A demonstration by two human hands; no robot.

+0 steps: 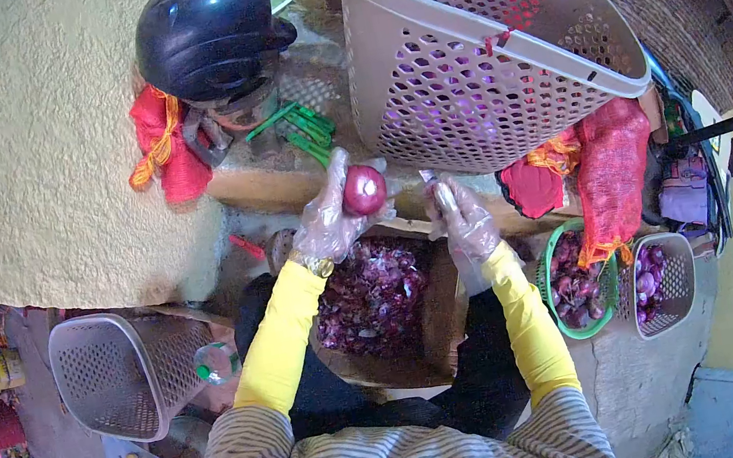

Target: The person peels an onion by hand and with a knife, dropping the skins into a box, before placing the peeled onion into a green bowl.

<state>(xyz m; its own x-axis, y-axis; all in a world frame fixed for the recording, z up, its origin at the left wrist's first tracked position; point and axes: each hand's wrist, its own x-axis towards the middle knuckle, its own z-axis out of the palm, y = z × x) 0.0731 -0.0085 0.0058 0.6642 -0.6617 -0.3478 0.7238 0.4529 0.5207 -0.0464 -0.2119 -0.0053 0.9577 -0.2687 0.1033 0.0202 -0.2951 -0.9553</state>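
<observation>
My left hand, in a clear plastic glove, holds a peeled red onion up in front of me. My right hand, also gloved, grips a small knife whose blade points up toward the onion. Both arms wear yellow sleeves, and a gold watch sits on my left wrist. Below the hands a cardboard box holds a heap of purple onion skins.
A large beige perforated basket with onions stands just behind the hands. A black helmet sits at back left. A red mesh sack, a green basket and a small beige basket of onions lie to the right. Another beige basket is at left.
</observation>
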